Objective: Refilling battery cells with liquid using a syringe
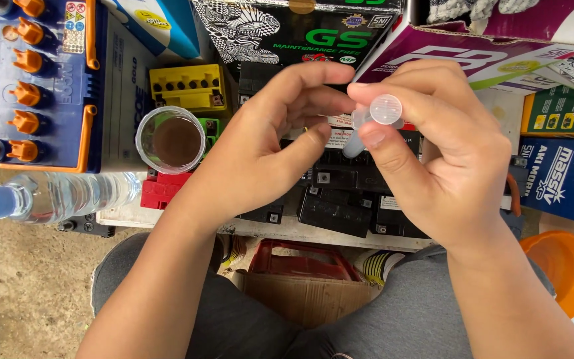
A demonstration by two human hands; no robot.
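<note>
Translucent plastic tube [370, 125], held above the black batteries [340, 193] on the bench, was pinched between the thumb and fingers of the right hand [446, 166], its round capped end facing the camera and its long axis running down and slightly left away from the lens, so its length was strongly foreshortened. Left hand [267, 146] was curled beside it with fingertips spread near the tube, and contact could not be confirmed. Lower tube end was partly hidden behind the right thumb, and its contents could not be made out.
</note>
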